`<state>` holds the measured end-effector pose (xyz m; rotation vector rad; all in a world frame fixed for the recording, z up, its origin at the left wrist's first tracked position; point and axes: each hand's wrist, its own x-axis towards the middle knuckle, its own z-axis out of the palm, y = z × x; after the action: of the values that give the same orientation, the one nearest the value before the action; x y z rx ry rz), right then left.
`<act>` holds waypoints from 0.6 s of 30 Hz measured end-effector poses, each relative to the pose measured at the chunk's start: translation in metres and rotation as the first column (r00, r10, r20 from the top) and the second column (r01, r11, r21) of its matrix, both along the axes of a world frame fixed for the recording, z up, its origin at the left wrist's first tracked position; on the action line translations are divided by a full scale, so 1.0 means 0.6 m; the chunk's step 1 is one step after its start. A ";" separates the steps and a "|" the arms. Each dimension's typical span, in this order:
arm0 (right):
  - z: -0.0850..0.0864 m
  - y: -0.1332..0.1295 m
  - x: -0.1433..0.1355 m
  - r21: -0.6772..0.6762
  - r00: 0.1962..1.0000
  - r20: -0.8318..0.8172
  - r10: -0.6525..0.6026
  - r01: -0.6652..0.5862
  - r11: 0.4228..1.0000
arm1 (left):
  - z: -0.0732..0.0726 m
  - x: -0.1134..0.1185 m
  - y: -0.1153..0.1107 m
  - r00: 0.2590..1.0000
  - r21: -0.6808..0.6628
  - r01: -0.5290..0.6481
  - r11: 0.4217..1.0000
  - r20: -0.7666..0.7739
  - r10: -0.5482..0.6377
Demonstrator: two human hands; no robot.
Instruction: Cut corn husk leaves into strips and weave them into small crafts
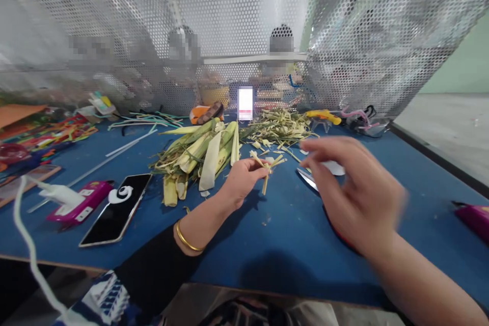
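My left hand pinches several narrow pale-yellow strips of husk, crossed over one another at the fingertips, with ends sticking out. To the right, my right hand is raised over the table, slightly blurred, thumb and forefinger curved apart and nothing visible between them. Beneath it lies a pair of scissors; the blades show, while the hand covers most of the handles. Just beyond my left hand rests a bundle of corn husks. Behind the strips spreads a heap of shredded husk.
At left on the blue table are a phone and a magenta power strip with a white plug and cable. A lit screen stands against the perforated metal partition. A yellow tool lies at back right.
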<state>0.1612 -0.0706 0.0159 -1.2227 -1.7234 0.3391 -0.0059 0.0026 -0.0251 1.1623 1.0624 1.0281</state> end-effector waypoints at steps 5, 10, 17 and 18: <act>-0.049 0.082 0.009 -0.451 0.918 -0.394 -0.054 -0.141 0.882 | -0.001 -0.002 0.004 0.995 -0.062 0.020 0.998 0.096 -0.014; -0.085 0.087 -0.015 -0.556 0.793 -0.609 0.030 -0.453 0.697 | -0.005 -0.002 0.004 0.985 -0.075 0.065 0.995 0.164 -0.052; -0.097 0.085 -0.022 -0.514 0.792 -0.609 -0.040 -0.356 0.781 | -0.007 -0.003 0.004 0.994 -0.022 0.035 0.999 0.108 -0.033; -0.098 0.086 -0.021 -0.498 0.797 -0.603 -0.017 -0.360 0.789 | -0.007 -0.003 0.004 0.994 -0.016 0.031 0.999 0.104 -0.030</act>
<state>0.1486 -0.0192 -0.0432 -1.1930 -1.2026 1.3241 -0.0079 0.0051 -0.0293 1.0956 0.9672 1.0420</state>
